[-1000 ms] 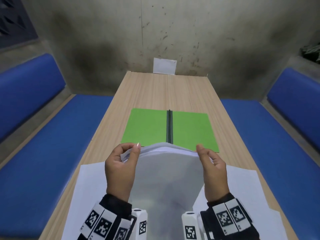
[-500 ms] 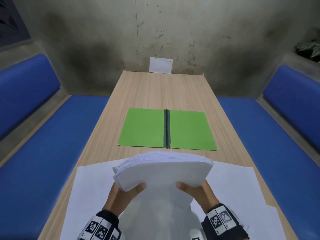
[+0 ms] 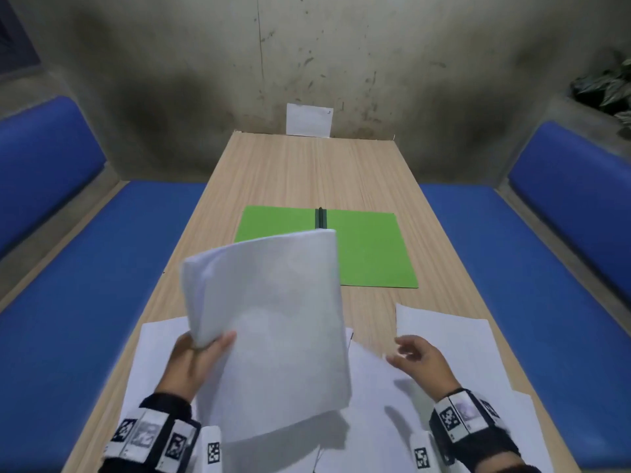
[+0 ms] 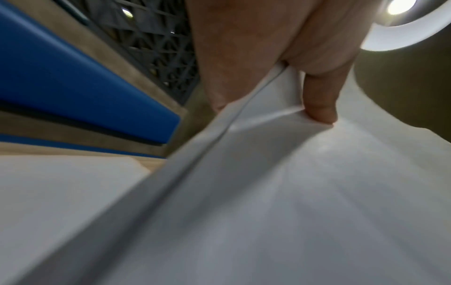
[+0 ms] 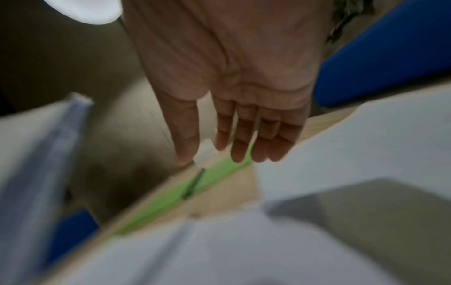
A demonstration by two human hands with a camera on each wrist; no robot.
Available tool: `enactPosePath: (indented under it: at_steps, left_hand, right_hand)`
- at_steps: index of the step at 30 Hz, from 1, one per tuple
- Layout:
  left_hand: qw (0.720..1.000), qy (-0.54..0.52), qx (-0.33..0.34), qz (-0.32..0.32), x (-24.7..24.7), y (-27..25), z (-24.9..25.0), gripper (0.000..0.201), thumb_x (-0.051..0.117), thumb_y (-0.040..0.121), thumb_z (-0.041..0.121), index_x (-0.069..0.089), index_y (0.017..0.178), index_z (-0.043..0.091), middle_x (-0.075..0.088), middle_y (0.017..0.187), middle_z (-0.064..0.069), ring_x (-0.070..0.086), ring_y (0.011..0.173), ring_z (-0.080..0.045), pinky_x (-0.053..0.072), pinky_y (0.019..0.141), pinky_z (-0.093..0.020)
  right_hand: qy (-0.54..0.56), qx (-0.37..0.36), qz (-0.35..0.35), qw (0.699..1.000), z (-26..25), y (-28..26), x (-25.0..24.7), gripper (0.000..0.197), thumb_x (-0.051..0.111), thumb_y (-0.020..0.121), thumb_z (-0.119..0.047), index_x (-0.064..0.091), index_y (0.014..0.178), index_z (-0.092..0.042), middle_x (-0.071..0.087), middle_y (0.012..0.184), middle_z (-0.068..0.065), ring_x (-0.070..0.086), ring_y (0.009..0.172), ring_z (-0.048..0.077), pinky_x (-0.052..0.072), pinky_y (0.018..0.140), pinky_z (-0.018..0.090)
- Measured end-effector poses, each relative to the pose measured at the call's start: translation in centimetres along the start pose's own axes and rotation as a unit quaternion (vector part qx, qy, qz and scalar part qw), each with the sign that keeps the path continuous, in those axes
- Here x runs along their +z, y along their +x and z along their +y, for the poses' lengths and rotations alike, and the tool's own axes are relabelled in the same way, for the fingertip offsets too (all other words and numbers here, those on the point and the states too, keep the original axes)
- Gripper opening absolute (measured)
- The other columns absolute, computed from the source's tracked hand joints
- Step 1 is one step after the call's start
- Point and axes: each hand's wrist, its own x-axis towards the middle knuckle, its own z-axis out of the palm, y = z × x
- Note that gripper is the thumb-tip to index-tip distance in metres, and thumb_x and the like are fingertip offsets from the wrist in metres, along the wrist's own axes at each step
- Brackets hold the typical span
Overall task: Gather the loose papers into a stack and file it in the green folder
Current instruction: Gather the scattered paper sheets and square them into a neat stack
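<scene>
My left hand (image 3: 201,353) grips a thick stack of white papers (image 3: 273,329) by its left edge and holds it tilted above the table; the left wrist view shows my thumb (image 4: 317,104) pressing on the stack (image 4: 292,192). My right hand (image 3: 415,353) hovers free to the right of the stack, fingers straight and relaxed (image 5: 246,138), holding nothing. The green folder (image 3: 372,250) lies open and flat in the middle of the table, dark spine upward; the stack hides part of its left half. Loose white sheets (image 3: 444,339) lie on the near table under my hands.
The long wooden table (image 3: 307,172) runs away from me to a stained wall, where a small white card (image 3: 309,119) stands. Blue bench seats (image 3: 85,302) flank both sides. A potted plant (image 3: 607,87) sits at the far right.
My right hand let go of the stack and moved out to the right. The left hand now holds the stack alone, tilted up and turned toward the folder.
</scene>
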Motion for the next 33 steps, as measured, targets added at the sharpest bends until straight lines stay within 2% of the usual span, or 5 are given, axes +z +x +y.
enactPosePath:
  at_steps: [8, 11, 14, 26, 33]
  left_hand:
    - [0.983, -0.116, -0.14, -0.021, -3.4, 0.2, -5.0, 0.034, 0.068, 0.078, 0.014, 0.061, 0.109, 0.0, 0.071, 0.103, -0.021, 0.067, 0.096, -0.037, 0.049, 0.09, -0.047]
    - [0.982, -0.089, -0.165, -0.033, -2.5, 0.2, -6.6, 0.029, 0.065, 0.083, 0.007, 0.059, 0.11, -0.003, 0.07, 0.1, -0.023, 0.066, 0.094, -0.039, 0.048, 0.092, -0.05]
    - [0.983, -0.029, -0.177, -0.032, -1.7, 0.8, -8.1, 0.038, 0.067, 0.081, 0.006, 0.056, 0.116, -0.005, 0.067, 0.104, -0.025, 0.064, 0.096, -0.039, 0.047, 0.094, -0.052]
    - [0.947, 0.295, -0.125, 0.022, -0.5, 1.8, -9.2, 0.036, 0.069, 0.077, 0.017, 0.063, 0.106, -0.003, 0.062, 0.1, -0.02, 0.058, 0.089, -0.033, 0.047, 0.079, -0.035]
    - [0.948, 0.299, -0.1, -0.038, 0.1, 2.4, -8.0, 0.028, 0.063, 0.08, 0.007, 0.061, 0.107, -0.002, 0.062, 0.09, -0.011, 0.057, 0.082, -0.027, 0.042, 0.07, -0.029]
  right_hand:
    - [-0.376, 0.117, -0.067, 0.917, 4.2, -0.7, 0.9, 0.064, 0.063, 0.073, -0.048, 0.041, 0.131, -0.032, 0.049, 0.133, -0.005, 0.042, 0.126, 0.018, 0.032, 0.1, 0.035]
    - [-0.355, 0.128, -0.074, 0.923, 3.2, -0.8, 1.3, 0.011, 0.058, 0.078, -0.034, 0.053, 0.087, -0.033, 0.064, 0.099, -0.01, 0.057, 0.108, 0.019, 0.03, 0.085, 0.032]
    - [-0.3, 0.127, -0.049, 0.944, 3.0, -0.4, 0.4, 0.02, 0.053, 0.076, -0.022, 0.046, 0.058, -0.024, 0.053, 0.07, -0.007, 0.056, 0.082, 0.022, 0.034, 0.078, 0.032]
    - [-0.273, 0.334, 0.093, 0.897, 10.3, -0.2, -10.5, 0.054, 0.06, 0.076, -0.038, 0.058, 0.123, -0.01, 0.052, 0.13, 0.016, 0.049, 0.119, 0.034, 0.043, 0.099, 0.037]
    - [-0.154, 0.319, 0.194, 0.915, 9.2, -1.8, -7.9, 0.058, 0.07, 0.07, -0.016, 0.047, 0.123, -0.01, 0.062, 0.11, 0.019, 0.058, 0.103, 0.036, 0.049, 0.093, 0.04]
